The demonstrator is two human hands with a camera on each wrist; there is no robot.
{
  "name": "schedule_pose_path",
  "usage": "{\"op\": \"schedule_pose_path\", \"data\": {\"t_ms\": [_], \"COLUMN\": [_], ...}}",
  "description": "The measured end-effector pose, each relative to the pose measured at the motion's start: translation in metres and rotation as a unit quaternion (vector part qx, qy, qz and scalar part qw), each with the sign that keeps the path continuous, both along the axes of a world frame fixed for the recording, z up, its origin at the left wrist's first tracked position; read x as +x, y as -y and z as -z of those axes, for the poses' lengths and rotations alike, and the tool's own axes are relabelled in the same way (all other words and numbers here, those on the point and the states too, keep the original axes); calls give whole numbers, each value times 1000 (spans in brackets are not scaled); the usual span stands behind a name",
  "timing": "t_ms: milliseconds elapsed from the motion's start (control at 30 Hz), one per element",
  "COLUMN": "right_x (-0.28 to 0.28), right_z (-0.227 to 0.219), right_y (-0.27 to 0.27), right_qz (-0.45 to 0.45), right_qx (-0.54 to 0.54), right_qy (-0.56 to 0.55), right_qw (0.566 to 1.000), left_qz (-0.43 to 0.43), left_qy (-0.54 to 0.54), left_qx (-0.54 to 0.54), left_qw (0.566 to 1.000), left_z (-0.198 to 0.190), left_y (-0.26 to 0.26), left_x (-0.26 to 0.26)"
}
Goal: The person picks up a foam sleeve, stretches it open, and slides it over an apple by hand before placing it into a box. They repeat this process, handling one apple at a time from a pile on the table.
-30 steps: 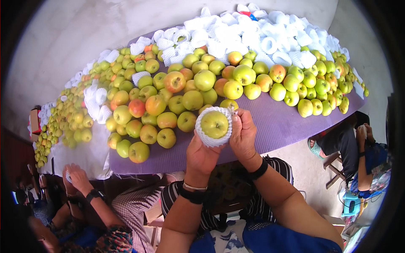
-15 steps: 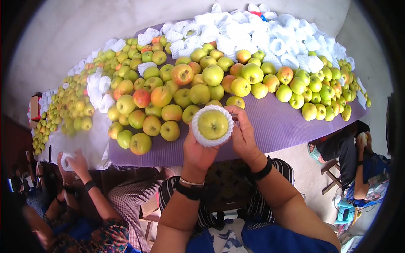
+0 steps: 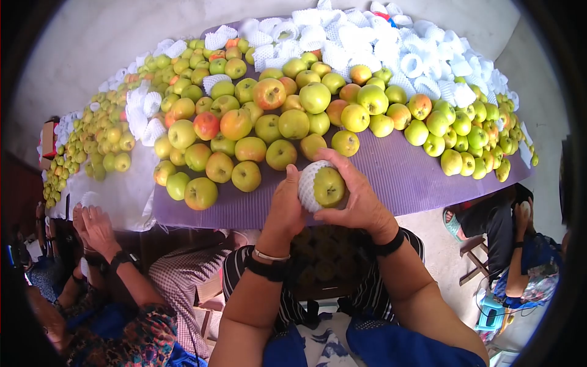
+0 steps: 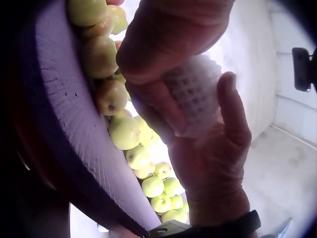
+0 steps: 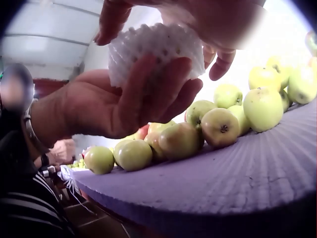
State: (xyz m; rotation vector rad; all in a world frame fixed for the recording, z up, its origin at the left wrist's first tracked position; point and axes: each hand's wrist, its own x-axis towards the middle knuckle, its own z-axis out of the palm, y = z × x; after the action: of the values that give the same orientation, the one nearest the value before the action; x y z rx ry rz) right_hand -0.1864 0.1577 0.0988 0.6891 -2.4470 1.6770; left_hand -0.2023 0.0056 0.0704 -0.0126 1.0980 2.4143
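At the near edge of a purple ribbed mat [image 3: 391,174], both bare hands are at one round yellow-green apple [image 3: 330,186] in a white foam-net sleeve [image 3: 307,187]; sleeve covers the apple's left side in the head view, bare skin and a dark central hollow exposed on the other; left hand [image 3: 285,205]: grip closed, fingers curved against the foam from below in the right wrist view, thumb raised beside it in the head view; right hand [image 3: 365,205]: grip closed round the apple and sleeve, thumb low, fingers over the top

Loose yellow-green apples, some blushed red [image 3: 235,125], lie in a broad spread over the mat, the nearest just beyond the hands; behind them, a heap of empty white foam-net sleeves [image 3: 361,40]; to the left, more apples beside a pale cloth [image 3: 113,192]; below the hands, a dark container of round fruit [image 3: 324,257], contents dim; at lower left, another person in a floral sleeve [image 3: 147,333], hands close together; at right, a seated person in blue and floral clothing [image 3: 535,275]; near that person, a light-blue plastic stool [image 3: 491,315]
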Motion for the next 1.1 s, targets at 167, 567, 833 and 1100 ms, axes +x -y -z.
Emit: {"op": "schedule_pose_path", "data": {"t_ms": [167,567,833,1100], "right_x": [-9,6,54,105], "right_z": [19,-1,-20,35], "right_y": [-7,-14,-4,13], "right_qz": [55,-47,-93,-19], "right_qx": [-151,-289,-276,-292], "right_qy": [10,178,313,417], "right_qw": [987,940,904,861], "left_qz": [82,51,178,148], "left_qy": [-6,-93,-86,21], "left_qx": [73,9,-78,-147], "left_qw": [994,994,977,978], "left_z": [-7,-22,-20,13], "left_y": [6,22,52,59], "left_x": [-1,8,40,88]}}
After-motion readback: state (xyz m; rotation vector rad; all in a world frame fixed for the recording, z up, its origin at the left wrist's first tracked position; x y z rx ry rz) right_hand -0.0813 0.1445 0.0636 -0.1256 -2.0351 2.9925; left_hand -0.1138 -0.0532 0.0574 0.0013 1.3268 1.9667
